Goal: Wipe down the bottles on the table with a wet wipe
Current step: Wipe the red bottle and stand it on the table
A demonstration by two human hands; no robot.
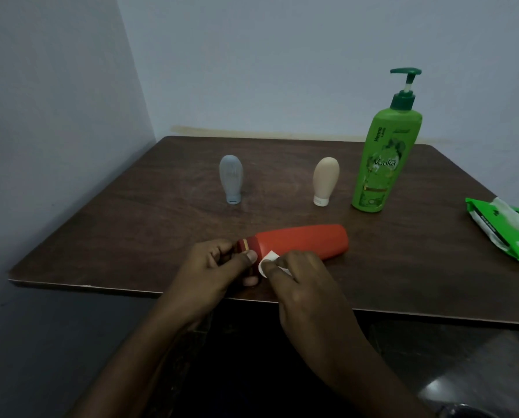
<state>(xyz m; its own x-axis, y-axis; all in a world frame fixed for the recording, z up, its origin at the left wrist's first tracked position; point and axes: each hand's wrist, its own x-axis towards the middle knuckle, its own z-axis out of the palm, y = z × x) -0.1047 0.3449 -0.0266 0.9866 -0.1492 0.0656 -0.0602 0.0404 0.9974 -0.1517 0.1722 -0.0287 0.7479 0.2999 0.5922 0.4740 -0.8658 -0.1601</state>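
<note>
Red bottle (303, 239): lying flat, cap end gripped by left hand (219, 267); right hand (300, 285) pinches wet wipe (267, 262) against it. Grey bottle (230, 178), beige bottle (325, 180), green pump bottle (382, 158) apparently pending.

Near the table's (101, 212) front edge the left hand (213, 263) grips the cap end of a red bottle (306, 239) lying on its side, while the right hand (303, 285) presses a white wipe (267, 260) against it; beyond stand a grey bottle (231, 179), a beige bottle (325, 179) and a green pump bottle (382, 158), with a green wipes pack (505, 230) far right

Two tubes (231, 179) (326, 181) stand behind the lying bottle (306, 239) (pump bottle (385, 155) farther right).
</note>
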